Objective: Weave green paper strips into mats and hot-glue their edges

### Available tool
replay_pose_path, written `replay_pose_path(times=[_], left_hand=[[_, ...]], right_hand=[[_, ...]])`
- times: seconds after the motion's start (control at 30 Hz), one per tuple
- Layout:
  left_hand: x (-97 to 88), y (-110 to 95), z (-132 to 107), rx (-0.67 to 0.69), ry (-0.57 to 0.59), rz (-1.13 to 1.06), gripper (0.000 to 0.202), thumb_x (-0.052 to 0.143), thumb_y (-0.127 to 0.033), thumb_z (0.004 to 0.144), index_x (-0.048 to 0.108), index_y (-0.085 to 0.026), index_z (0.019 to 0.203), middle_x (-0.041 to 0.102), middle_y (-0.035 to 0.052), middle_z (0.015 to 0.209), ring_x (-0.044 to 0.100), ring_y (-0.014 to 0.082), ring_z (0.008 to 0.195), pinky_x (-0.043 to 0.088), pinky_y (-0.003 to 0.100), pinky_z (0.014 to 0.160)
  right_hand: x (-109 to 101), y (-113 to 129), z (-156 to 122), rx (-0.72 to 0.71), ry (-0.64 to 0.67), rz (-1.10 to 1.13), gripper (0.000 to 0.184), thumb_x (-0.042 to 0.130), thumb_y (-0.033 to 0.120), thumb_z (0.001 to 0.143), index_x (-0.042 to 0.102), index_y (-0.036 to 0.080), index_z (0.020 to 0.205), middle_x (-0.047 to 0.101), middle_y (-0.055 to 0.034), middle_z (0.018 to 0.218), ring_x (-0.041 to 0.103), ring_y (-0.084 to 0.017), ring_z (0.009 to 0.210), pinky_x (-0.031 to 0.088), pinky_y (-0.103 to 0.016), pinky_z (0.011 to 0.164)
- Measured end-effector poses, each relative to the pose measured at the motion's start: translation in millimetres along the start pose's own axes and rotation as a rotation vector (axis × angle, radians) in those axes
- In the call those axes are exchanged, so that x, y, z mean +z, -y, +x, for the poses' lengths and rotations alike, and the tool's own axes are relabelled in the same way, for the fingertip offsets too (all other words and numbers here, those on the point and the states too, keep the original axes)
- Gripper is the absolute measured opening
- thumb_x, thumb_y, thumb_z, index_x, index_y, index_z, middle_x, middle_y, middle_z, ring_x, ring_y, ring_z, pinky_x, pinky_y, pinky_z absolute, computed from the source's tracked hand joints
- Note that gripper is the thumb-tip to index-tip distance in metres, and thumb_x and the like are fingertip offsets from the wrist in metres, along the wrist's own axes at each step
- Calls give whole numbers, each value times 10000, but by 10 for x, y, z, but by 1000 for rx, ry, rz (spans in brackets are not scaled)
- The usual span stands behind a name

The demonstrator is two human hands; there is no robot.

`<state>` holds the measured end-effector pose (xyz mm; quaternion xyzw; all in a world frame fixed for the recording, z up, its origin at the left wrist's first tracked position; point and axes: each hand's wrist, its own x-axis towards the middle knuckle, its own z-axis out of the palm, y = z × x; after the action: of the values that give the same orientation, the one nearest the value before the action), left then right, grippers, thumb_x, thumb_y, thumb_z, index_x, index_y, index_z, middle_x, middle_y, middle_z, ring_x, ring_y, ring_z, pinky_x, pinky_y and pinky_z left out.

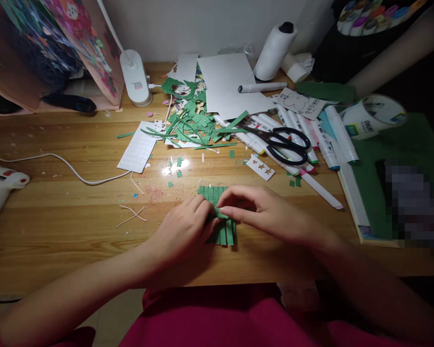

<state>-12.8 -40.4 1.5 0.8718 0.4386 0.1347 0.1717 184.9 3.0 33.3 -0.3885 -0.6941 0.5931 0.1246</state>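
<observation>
Your lap, in magenta cloth (217, 318), sits just below the edge of the wooden table (75, 250). Your two hands meet over the green paper strips (222, 233), which lie side by side on the tabletop near that edge. Your right hand (271, 207) has thumb and forefinger drawn together, pinching a strip that runs across the others. Your left hand (190, 219) rests on their left side, fingers curled; its fingertips are partly hidden, so I cannot tell whether it pinches anything. Beyond your left hand lie crossed white strings (132, 214). Past your right hand are a white card with stars (258, 170), then black-handled scissors (269, 136) on white markers (320, 190). Farther off, green paper scraps (198, 115) heap beside a white sheet (224, 79). At the back stand a white thread spool (275, 53) and a white lamp base (135, 79).
</observation>
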Motion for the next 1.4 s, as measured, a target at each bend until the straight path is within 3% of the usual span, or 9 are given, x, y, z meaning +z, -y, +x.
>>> replay_pose_path(times=[0.07, 0.17, 0.27, 0.4, 0.53, 0.77, 0.9, 1.13, 1.4], left_hand=[[7, 5, 5, 9, -17, 3, 232, 354, -263, 942, 523, -144, 837, 551, 61, 779, 509, 169, 704, 453, 301, 610], [8, 7, 9, 2, -22, -16, 189, 366, -217, 922, 533, -135, 888, 570, 76, 823, 529, 179, 753, 470, 315, 648], [5, 6, 11, 3, -26, -17, 187, 377, -209, 908, 543, -127, 885, 569, 81, 815, 524, 182, 736, 469, 320, 634], [2, 9, 13, 6, -28, -5, 196, 375, -209, 905, 554, -135, 877, 565, 72, 801, 514, 172, 708, 462, 309, 618], [6, 15, 15, 6, -20, -1, 193, 382, -208, 905, 561, -135, 898, 573, 76, 815, 525, 172, 726, 468, 306, 630], [12, 12, 15, 4, -16, 17, 193, 385, -205, 895, 560, -130, 862, 572, 82, 808, 534, 183, 737, 471, 311, 624], [2, 11, 22, -2, -16, 24, 206, 381, -215, 902, 566, -132, 869, 574, 79, 805, 532, 183, 718, 473, 314, 613], [9, 15, 20, 13, -34, 36, 190, 383, -214, 903, 549, -130, 866, 578, 79, 816, 534, 186, 735, 474, 319, 628], [-41, -10, 29, -18, 58, 12, 213, 379, -286, 910, 531, -141, 870, 561, 75, 839, 528, 185, 747, 468, 325, 644]], right_hand=[[1, -11, -1, -8, 18, -8, 262, 662, 381, 778, 570, 201, 944, 649, -14, 916, 606, -155, 827, 474, -266, 716], [40, -30, -7, -45, 10, -185, 408, 782, 281, 635, 528, 206, 945, 604, -13, 937, 560, -169, 845, 453, -280, 731], [99, -32, -12, -63, -40, -372, 348, 722, 170, 650, 468, 204, 886, 543, -19, 917, 502, -169, 827, 421, -281, 710], [141, -39, 3, -103, -50, -409, 290, 627, 110, 666, 411, 211, 831, 498, -9, 869, 458, -157, 776, 386, -267, 667], [134, -58, 21, -126, -63, -418, 257, 585, 89, 672, 392, 214, 787, 480, 3, 841, 439, -144, 742, 353, -253, 632], [130, -58, 7, -144, -16, -446, 319, 665, 151, 666, 389, 212, 814, 457, -3, 882, 432, -152, 787, 366, -255, 671], [142, -73, 27, -151, -61, -437, 287, 592, 75, 658, 373, 215, 781, 459, 6, 838, 424, -138, 737, 349, -245, 632], [123, -111, 68, -122, -137, -355, 162, 572, 136, 742, 429, 207, 768, 487, 28, 734, 452, -115, 641, 349, -236, 575], [92, -102, 81, 17, -225, 4, 184, 541, 190, 818, 462, 200, 983, 599, 26, 716, 567, -119, 648, 439, -238, 608]])
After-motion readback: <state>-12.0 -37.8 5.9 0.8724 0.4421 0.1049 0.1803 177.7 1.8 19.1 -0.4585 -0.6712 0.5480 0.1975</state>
